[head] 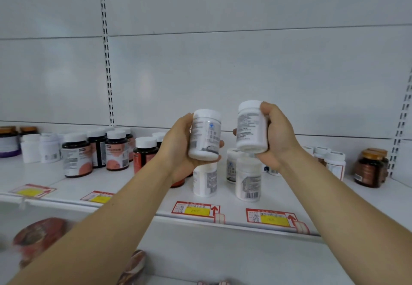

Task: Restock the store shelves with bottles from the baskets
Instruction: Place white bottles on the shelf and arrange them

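Note:
My left hand (176,148) grips a white bottle (205,135) with a white cap, held upright above the white shelf (138,186). My right hand (276,135) grips a second white bottle (252,126), slightly higher and to the right. Both bottles hang in the air over several white bottles standing on the shelf, such as one (204,180) under my left hand and another (248,178) under my right hand. No basket is in view.
Dark bottles with pink labels (116,151) and small white bottles (40,148) stand at the left. Brown bottles with gold caps (370,168) stand at the far right. Red and yellow price tags (195,210) line the shelf edge. Reddish packages (38,235) lie on the lower shelf.

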`<act>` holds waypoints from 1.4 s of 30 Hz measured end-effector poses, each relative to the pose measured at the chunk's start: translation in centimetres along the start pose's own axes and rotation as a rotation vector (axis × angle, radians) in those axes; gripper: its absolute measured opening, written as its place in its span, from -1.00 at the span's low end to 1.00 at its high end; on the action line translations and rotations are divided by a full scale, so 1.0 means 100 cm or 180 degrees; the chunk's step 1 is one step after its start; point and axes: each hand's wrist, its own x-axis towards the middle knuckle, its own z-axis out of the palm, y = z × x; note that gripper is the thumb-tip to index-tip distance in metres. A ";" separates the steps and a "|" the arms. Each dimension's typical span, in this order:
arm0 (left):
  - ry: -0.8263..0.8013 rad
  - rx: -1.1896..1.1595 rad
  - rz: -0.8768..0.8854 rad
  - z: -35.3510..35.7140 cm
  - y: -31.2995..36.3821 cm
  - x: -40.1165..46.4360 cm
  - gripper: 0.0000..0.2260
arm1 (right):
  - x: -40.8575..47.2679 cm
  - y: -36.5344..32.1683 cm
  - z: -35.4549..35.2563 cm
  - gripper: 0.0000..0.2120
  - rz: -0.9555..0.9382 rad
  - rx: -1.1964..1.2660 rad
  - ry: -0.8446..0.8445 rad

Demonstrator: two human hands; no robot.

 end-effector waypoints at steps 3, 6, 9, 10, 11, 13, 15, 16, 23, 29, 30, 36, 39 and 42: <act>-0.0083 0.0169 0.0255 0.000 -0.005 -0.003 -0.77 | 0.001 0.004 0.000 -0.89 -0.0178 -0.0247 0.0065; -0.0288 0.0062 0.0252 -0.004 -0.007 -0.003 -0.72 | -0.001 0.002 -0.001 -0.87 -0.0104 0.0028 -0.0011; -0.0322 -0.0042 0.0100 -0.005 -0.006 -0.002 -0.71 | -0.005 0.002 0.000 -0.89 -0.0106 -0.0039 -0.0116; -0.0296 -0.0021 0.0017 -0.004 -0.006 -0.003 -0.66 | -0.005 0.003 0.000 -0.91 -0.0189 -0.0211 -0.0069; -0.0252 0.0013 -0.0034 -0.002 -0.006 -0.004 -0.60 | -0.005 0.004 0.000 -0.91 -0.0270 -0.0334 -0.0007; -0.0175 0.0079 0.0034 0.000 -0.008 -0.005 -0.49 | -0.004 0.005 -0.001 -0.89 -0.0349 -0.0402 0.0108; -0.0199 0.0034 0.0183 0.000 -0.009 -0.006 -0.43 | -0.003 0.005 -0.003 -0.87 -0.0287 -0.0270 0.0146; -0.0248 -0.0038 0.0213 -0.001 -0.010 -0.006 -0.46 | -0.004 0.005 -0.004 -0.87 -0.0239 -0.0207 0.0112; -0.0281 -0.0240 -0.0076 -0.006 -0.009 -0.008 -0.54 | -0.007 0.005 -0.001 -0.88 -0.0380 -0.0732 0.0208; -0.0282 -0.0529 0.0141 -0.009 -0.008 -0.007 -0.58 | -0.006 0.001 0.005 -0.80 -0.0062 -0.0549 0.0149; -0.0267 -0.0593 0.0108 -0.009 -0.007 -0.008 -0.56 | -0.006 0.000 0.005 -0.80 -0.0084 -0.0581 0.0150; 0.0294 -0.0756 -0.0266 -0.009 0.001 -0.008 -0.53 | -0.007 -0.004 0.001 -0.76 0.0092 -0.0597 0.0341; 0.0385 -0.0683 -0.0219 -0.009 0.000 -0.006 -0.54 | -0.007 -0.004 0.001 -0.68 0.0155 -0.0705 0.0390; 0.0421 -0.0110 0.0131 -0.010 0.000 -0.005 -0.64 | -0.007 -0.005 0.001 -0.79 -0.0005 -0.0908 0.0375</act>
